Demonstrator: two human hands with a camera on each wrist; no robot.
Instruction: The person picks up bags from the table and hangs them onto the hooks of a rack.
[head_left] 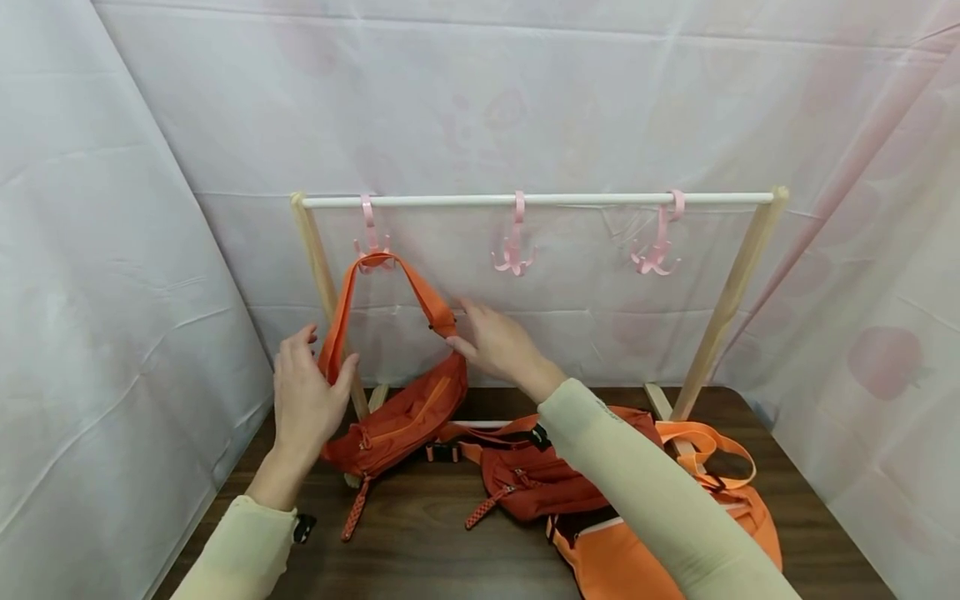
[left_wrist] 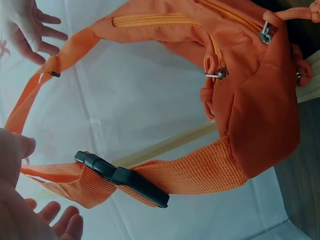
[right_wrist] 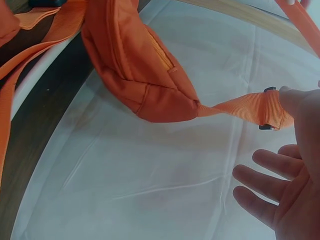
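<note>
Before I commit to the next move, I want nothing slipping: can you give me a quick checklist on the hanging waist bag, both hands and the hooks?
1. Strap of the red-orange waist bag looped over the left pink hook: ok; which prongs bear it, cannot tell.
2. Black side-release buckle fastened: ok, by its look.
3. Left hand clear of the strap: not ok; the strap runs between thumb and fingers.
4. Right hand off the strap: cannot tell; its thumb overlaps the strap in the right wrist view.
5. Middle pink hook and right pink hook free of bags: ok.
</note>
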